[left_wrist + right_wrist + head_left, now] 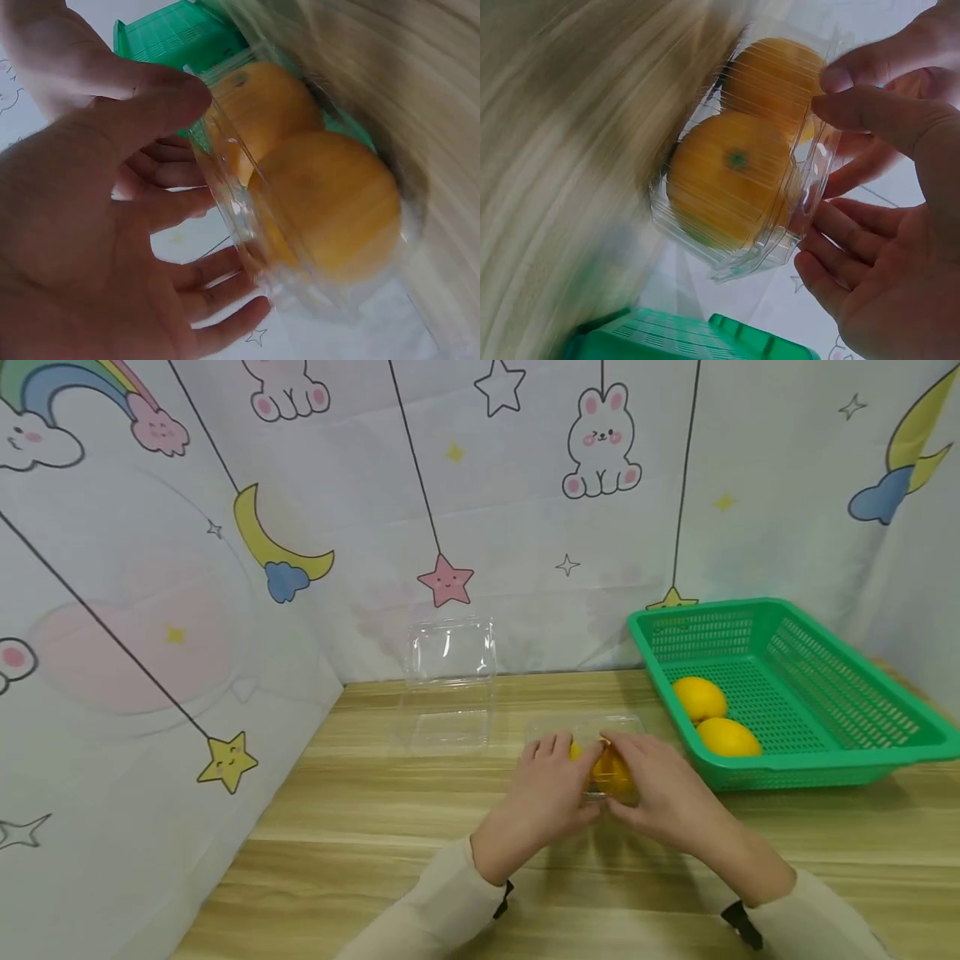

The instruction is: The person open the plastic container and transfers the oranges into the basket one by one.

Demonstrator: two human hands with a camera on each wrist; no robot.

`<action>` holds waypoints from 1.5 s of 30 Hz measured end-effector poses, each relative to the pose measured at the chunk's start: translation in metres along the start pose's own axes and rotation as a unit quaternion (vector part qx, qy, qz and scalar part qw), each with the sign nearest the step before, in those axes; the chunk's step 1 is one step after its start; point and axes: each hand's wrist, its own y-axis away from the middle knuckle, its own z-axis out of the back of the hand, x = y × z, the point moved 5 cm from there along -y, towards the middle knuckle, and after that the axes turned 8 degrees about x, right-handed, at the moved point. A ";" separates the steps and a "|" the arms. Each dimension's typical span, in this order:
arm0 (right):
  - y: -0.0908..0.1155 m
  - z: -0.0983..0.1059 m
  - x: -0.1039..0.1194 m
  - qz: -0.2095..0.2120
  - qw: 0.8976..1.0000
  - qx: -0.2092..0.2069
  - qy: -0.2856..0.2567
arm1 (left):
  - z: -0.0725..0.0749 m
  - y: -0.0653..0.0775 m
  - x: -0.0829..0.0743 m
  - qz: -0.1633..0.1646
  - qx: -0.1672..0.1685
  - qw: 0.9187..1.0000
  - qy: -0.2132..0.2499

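Observation:
A clear plastic clamshell box (626, 724) sits on the table in front of me, with oranges in it. Through its ribbed wall, the right wrist view shows two of them, a nearer orange (727, 180) with a green stem end and another orange (776, 82) behind. My left hand (551, 789) holds the left part of the box's lid and rim, thumb on the near side and fingers spread toward the far edge. On the right part, my right hand (667, 785) grips the rim the same way. The two hands nearly meet at the middle.
To the right stands a green plastic basket (832, 764) holding two more oranges (726, 739). Another clear clamshell box (450, 693) stands with its lid raised at the back left. A patterned cloth (510, 510) hangs behind the wooden table (352, 810).

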 end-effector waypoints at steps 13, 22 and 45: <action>0.008 -0.002 0.003 -0.003 1.000 -0.007 0.008 | -0.004 -0.019 -0.012 -0.078 0.036 0.996 -0.012; 0.006 -0.001 -0.004 -0.015 0.997 0.012 -0.078 | -0.012 -0.023 -0.013 -0.106 -0.009 0.992 -0.068; 0.048 -0.015 -0.033 -0.077 0.981 0.031 -0.172 | -0.013 -0.028 -0.015 -0.085 -0.005 0.996 -0.006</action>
